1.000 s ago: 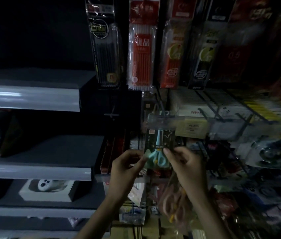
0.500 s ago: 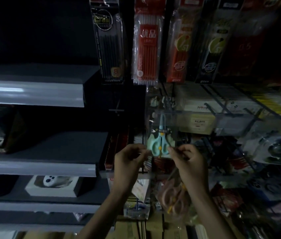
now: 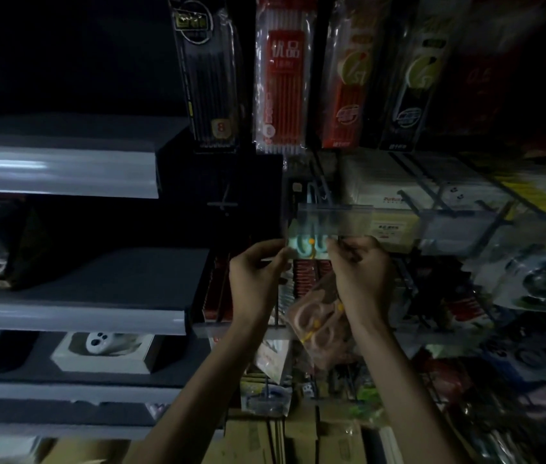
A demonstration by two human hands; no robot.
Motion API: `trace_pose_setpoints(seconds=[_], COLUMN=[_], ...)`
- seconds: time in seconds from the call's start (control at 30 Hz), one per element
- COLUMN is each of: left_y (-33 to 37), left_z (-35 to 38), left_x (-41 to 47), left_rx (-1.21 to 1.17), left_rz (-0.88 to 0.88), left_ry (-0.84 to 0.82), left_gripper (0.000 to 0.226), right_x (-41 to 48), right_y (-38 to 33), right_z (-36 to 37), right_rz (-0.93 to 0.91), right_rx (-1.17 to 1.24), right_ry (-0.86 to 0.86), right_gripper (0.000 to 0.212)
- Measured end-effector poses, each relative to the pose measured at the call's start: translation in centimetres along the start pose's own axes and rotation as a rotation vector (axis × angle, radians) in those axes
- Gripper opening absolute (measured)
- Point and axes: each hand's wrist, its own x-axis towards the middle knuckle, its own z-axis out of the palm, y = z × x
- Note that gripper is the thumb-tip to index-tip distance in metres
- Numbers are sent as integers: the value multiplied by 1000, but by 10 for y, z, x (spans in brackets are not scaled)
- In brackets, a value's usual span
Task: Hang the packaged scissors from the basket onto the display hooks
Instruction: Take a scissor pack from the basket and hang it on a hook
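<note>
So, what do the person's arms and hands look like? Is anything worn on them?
The left hand and the right hand are bare: no gloves, and no ring shows. The left forearm and the right forearm are bare too, with no sleeve, watch or bracelet in view. The light is dim, so small details could be missed.

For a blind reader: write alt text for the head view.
In a dim shop, a left hand and right hand pinch a teal scissors pack by its sides, up at a clear price strip. A pink scissors pack shows below.
</note>
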Motion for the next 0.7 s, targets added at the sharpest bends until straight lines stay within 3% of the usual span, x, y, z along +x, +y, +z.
trace_pose_setpoints(seconds=[0.13, 0.33, 0.5, 0.63, 0.7], left_y=[-14, -22, -23, -27, -29], left_z=[-2, -1, 3, 5, 5], left_x=[-2, 4, 16, 17, 16], left_rx=[38, 77, 105, 111, 119], left_rz=[-29, -31, -14, -40, -47], left_ry=[-45, -72, -49, -42, -54], left_gripper=[24, 32, 24, 29, 32], right_x=[-2, 2, 9, 13, 13], right_y=[8, 16, 11, 15, 19], right_z=[-2, 7, 12, 15, 16], right_rz=[1, 74, 42, 69, 69], right_rx=[-34, -24, -81, -81, -86], right_ry=[-55, -115, -124, -142, -165], right_gripper=[19, 42, 39, 15, 16])
